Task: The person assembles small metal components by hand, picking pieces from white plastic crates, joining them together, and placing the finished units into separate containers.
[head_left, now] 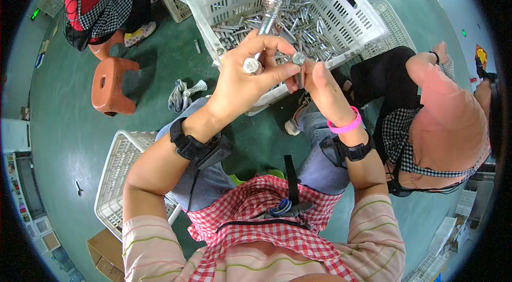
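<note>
Apron: red-and-white check point(245, 242), lower middle of the frame.
Left hand point(237, 76): upper middle, curled around long bolts point(270, 17), thumb and fingers pinching a short bolt point(298, 59).
Right hand point(329, 95): just beside the short bolt, fingers partly hidden; whether they grip it cannot be told.
Crate: white plastic point(362, 28), upper middle, holding loose metal pieces point(314, 34).
Bolt feel: probably stiff, sturdy, fairly heavy for their size, with smooth shanks that could slip.
Best hold: likely around the shank, just below the head.
</note>
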`<state>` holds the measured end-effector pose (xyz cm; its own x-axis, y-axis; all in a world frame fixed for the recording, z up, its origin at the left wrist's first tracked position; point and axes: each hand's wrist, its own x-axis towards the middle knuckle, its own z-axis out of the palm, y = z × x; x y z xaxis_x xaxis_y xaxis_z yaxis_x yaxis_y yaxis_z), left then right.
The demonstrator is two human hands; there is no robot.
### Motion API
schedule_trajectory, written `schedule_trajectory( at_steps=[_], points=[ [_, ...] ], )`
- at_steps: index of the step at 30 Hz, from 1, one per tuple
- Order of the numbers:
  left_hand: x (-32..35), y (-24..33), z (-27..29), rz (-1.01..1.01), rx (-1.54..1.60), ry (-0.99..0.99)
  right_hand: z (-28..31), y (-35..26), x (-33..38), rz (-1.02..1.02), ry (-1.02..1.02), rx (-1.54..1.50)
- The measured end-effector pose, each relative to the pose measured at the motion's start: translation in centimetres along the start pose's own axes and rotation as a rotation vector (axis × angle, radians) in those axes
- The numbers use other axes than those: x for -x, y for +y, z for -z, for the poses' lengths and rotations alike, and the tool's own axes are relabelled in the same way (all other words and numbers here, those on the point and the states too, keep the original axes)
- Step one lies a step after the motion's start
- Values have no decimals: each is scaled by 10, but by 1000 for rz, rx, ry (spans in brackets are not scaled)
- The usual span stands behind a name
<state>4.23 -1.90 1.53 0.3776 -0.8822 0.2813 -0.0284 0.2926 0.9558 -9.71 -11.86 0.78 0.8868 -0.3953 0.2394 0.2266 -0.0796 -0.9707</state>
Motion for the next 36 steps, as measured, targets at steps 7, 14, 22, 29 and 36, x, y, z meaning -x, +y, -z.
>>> schedule_trajectory(
  at_steps=[7,14,22,29,36],
  points=[
    [3,6,-4,-58,-126,-21,3,2,6,-182,44,-19],
    [6,6,-5,-10,-29,-36,-5,-12,2,-318,24,-169],
    [4,3,-7,43,185,-56,-2,-7,3,-269,-8,-165],
    [0,-2,-3,-59,-29,-47,2,-2,3,-244,-83,-76],
    [4,10,-7,-68,-82,-11,-2,-12,4,-250,24,-43]
  ],
)
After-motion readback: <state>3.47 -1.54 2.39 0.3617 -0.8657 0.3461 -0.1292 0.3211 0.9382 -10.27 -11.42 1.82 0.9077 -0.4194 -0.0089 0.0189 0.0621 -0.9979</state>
